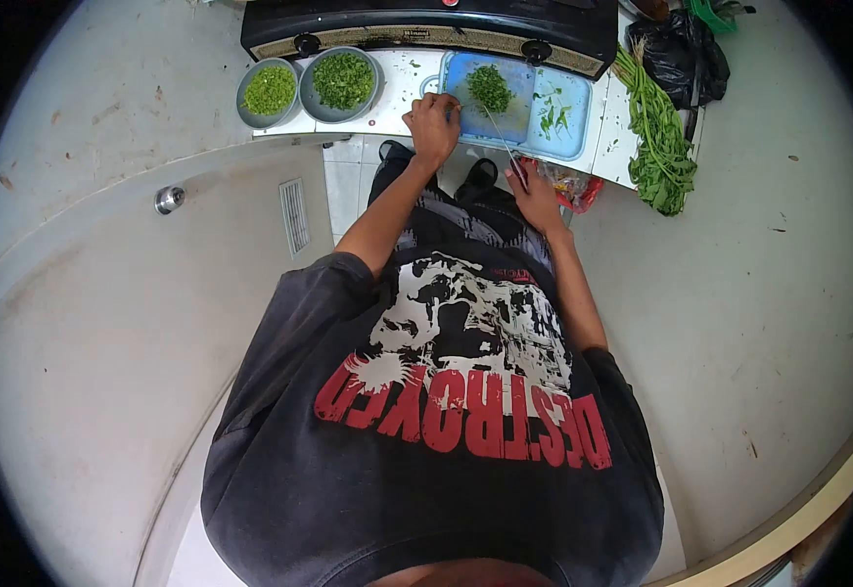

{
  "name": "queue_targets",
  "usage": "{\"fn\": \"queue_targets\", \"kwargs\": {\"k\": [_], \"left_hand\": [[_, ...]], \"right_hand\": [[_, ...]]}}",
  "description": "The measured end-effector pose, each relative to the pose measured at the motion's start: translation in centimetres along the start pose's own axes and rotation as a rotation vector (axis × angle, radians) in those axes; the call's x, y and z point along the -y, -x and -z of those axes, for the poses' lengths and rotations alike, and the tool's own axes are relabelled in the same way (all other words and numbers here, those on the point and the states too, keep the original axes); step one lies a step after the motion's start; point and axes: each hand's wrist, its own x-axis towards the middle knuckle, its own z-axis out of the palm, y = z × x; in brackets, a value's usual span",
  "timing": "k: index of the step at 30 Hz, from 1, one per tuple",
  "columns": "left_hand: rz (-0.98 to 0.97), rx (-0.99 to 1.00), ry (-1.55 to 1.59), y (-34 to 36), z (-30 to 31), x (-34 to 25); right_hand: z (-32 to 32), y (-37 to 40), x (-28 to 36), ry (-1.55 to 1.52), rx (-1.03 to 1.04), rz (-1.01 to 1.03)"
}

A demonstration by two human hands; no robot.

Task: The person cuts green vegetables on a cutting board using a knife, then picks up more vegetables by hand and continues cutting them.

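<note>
My right hand is wrapped round the dark handle of a knife, whose thin blade points up and left to a pile of chopped greens. That pile lies on the blue cutting board. At the board's left edge is my left hand, its fingers bent together; whether they hold anything is too small to tell. Loose leaf pieces are scattered over the board's right part. Left of my left hand stand a bowl of dark chopped greens and a smaller bowl of lighter chopped greens.
A black stove runs along the back of the white counter. At the right, a bunch of leafy greens hangs over the counter's edge, beside a black plastic bag. Below the board is a red-edged plastic bag.
</note>
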Motion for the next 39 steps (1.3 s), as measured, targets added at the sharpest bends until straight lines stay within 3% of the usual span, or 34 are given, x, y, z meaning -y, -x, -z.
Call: {"fn": "queue_targets", "kwargs": {"k": [9,21,39], "left_hand": [[-0.186,-0.030,-0.168,0.8,0.7,0.2],[-0.020,-0.043,-0.093,0.6,0.0,0.0],[-0.037,0.012,-0.058,0.2,-0.3,0.6]], "right_hand": [[-0.3,0.2,0.3,0.003,0.048,0.010],[-1.7,-2.1,1.2,0.284,0.081,0.076],[-3.1,-4.6,3.3,0.429,0.142,0.052]]}}
